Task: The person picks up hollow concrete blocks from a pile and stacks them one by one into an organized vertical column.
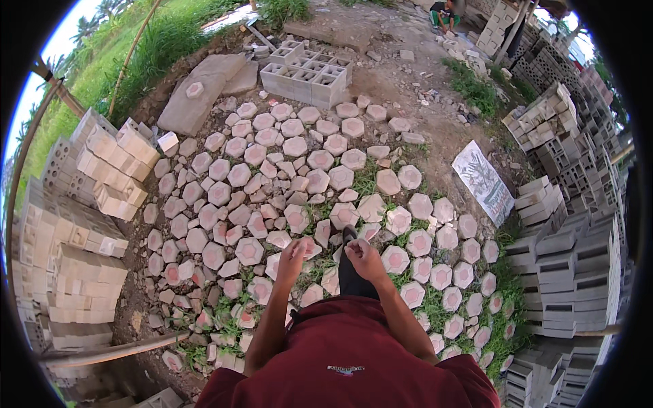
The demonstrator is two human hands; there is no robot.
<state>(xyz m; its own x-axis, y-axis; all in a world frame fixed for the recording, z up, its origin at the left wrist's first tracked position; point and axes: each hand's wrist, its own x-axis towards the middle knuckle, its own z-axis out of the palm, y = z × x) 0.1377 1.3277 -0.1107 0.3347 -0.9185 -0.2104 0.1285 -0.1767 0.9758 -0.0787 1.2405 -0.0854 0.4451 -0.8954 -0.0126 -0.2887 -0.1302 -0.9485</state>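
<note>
My left hand (294, 257) is held in front of my waist with its fingers curled in, and no object shows in it. To its right, my right hand (365, 258) is closed in the same loose way, with nothing visible in the fingers. Both are above ground set with hexagonal concrete pavers (341, 215) that have reddish centres. One dark shoe (349, 233) shows just ahead of my right hand, below a dark trouser leg. The hands touch neither each other nor the pavers.
Hollow concrete blocks are stacked at left (88, 272) and right (571, 258). A smaller block pile (306, 81) stands ahead, near a flat slab (197, 102). A printed sheet (483, 182) lies to the right. A pole (115, 352) crosses lower left. Another person (445, 15) crouches far off.
</note>
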